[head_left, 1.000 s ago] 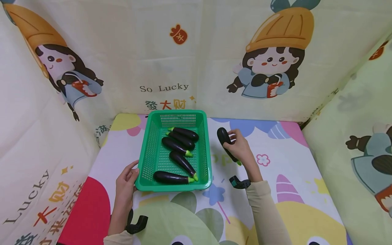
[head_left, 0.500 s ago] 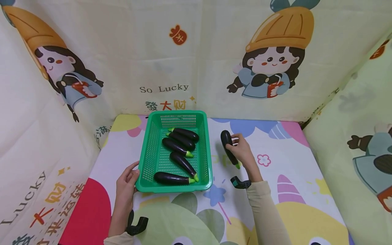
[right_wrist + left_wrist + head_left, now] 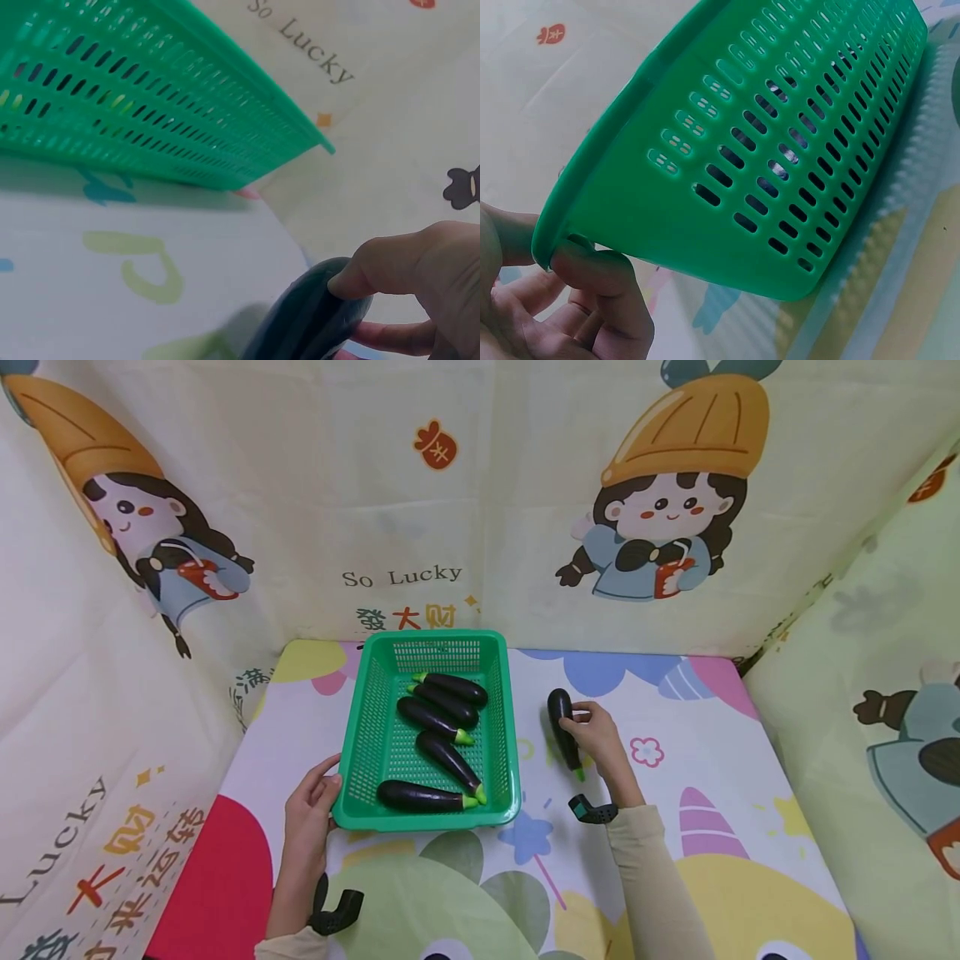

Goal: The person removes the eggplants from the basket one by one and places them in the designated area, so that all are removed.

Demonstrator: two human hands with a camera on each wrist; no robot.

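Observation:
A green plastic basket (image 3: 513, 760) stands left of the table's middle with several dark eggplants (image 3: 427, 795) lying in it. My left hand (image 3: 309, 797) grips its near left rim; in the left wrist view the thumb and fingers pinch the basket's corner (image 3: 592, 202). To the right of the basket, my right hand (image 3: 600, 739) holds another eggplant (image 3: 561, 718) between thumb and fingers, its green stem end toward me. The right wrist view shows that eggplant (image 3: 307, 315) close over the tabletop, thumb on its upper side, its lower part cut off by the frame.
A printed cloth (image 3: 525, 893) with cartoon figures covers the table. Pale printed curtains (image 3: 517, 527) enclose the back and both sides, and the basket's far end is close to the back one. Each wrist carries a black camera mount (image 3: 592, 810).
My right hand has moved the eggplant slightly right and toward me, lower toward the table, and turned it more upright in the view. My left hand and the basket have stayed in place.

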